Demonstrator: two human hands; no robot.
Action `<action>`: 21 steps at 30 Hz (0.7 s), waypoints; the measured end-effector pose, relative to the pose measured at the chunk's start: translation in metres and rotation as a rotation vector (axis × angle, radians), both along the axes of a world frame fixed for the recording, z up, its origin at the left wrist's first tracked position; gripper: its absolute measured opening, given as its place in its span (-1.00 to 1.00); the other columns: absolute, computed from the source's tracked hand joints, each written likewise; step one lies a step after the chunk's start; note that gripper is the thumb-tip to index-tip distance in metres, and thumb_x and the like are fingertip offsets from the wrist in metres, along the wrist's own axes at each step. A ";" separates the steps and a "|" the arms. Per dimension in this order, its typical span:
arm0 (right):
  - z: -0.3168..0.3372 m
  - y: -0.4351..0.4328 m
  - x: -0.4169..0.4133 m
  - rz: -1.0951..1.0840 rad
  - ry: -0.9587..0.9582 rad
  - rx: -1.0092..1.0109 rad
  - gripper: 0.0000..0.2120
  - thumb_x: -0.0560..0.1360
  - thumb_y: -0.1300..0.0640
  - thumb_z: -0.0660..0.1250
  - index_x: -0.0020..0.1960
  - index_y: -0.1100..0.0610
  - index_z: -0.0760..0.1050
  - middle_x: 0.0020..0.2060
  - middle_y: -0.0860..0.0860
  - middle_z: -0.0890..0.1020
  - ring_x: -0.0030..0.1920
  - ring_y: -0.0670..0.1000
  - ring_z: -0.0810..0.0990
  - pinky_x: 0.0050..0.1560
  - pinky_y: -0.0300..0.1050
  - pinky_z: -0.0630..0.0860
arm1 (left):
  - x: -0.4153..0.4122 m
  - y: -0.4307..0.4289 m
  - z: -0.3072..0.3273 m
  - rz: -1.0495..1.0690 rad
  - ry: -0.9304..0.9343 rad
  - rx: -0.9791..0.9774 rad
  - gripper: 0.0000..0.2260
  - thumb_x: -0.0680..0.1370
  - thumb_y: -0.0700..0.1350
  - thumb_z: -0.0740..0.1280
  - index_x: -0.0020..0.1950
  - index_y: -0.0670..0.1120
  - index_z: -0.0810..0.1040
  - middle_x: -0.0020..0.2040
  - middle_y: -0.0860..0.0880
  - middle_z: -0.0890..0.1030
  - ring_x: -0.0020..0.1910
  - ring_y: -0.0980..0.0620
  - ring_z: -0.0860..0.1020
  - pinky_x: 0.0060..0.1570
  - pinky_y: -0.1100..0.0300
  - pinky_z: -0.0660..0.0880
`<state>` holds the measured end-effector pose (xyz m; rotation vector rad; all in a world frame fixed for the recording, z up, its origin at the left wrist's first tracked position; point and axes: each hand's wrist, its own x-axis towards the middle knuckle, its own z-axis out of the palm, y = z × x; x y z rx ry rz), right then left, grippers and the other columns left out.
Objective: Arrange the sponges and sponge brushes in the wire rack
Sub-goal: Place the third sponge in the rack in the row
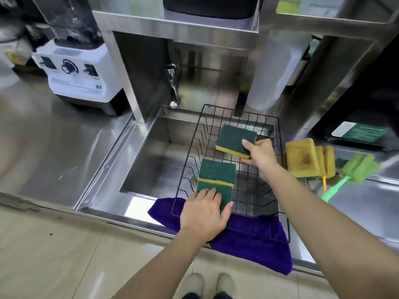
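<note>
Left grip (204,214) clasps near sponge (224,193) | right grip (262,156) pinches far sponge (234,138) | both over rack (239,111)

The right hand (262,156) shows only its thumb on the far sponge (236,140); its fingers are tucked underneath, out of sight. The left hand (204,214) covers the near end of the near sponge (225,194), at 7 o'clock in the wire rack (187,160). At 3 o'clock from the rack, the green sponge brush (358,169) is smeared by blur. The print on the green label (360,132) at 2 o'clock is unreadable. The blender (75,67) at 10 o'clock is cut off by the top edge. A pale blur (8,137) at the left edge cannot be identified.
</note>
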<state>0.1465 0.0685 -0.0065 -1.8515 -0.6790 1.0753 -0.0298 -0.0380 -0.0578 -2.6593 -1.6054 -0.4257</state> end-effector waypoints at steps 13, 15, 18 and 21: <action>-0.033 0.008 -0.006 0.056 -0.003 -0.128 -0.68 0.49 0.02 0.35 0.06 0.18 0.31 0.07 0.14 0.48 0.06 0.15 0.57 -0.20 -0.07 0.63 | 0.000 -0.002 -0.007 0.021 -0.043 0.115 -0.65 0.54 0.07 0.11 -0.27 -0.08 0.56 -0.31 -0.01 0.52 -0.31 -0.04 0.48 -0.34 0.12 0.41; -0.040 0.012 -0.011 0.088 -0.034 -0.139 -0.68 0.48 0.01 0.36 0.02 0.17 0.30 -0.01 0.10 0.47 0.00 0.12 0.51 -0.13 -0.03 0.56 | -0.002 0.000 -0.010 0.031 -0.041 0.123 -0.66 0.54 0.07 0.13 -0.28 -0.08 0.54 -0.31 -0.01 0.52 -0.32 -0.04 0.47 -0.35 0.12 0.40; -0.043 0.012 -0.016 0.144 -0.114 -0.138 -0.66 0.50 -0.02 0.33 0.06 0.19 0.33 -0.10 0.04 0.45 -0.03 0.09 0.42 -0.06 -0.04 0.37 | -0.001 -0.001 -0.011 0.032 -0.058 0.127 -0.67 0.53 0.07 0.14 -0.29 -0.08 0.53 -0.32 0.00 0.51 -0.32 -0.04 0.46 -0.36 0.12 0.40; -0.041 0.011 -0.018 0.199 -0.187 -0.136 -0.62 0.53 -0.03 0.27 0.16 0.24 0.33 -0.02 0.07 0.46 -0.01 0.08 0.43 -0.04 -0.07 0.34 | 0.001 -0.001 -0.010 0.037 -0.071 0.128 -0.67 0.53 0.07 0.14 -0.29 -0.08 0.53 -0.32 0.00 0.51 -0.32 -0.04 0.47 -0.36 0.12 0.40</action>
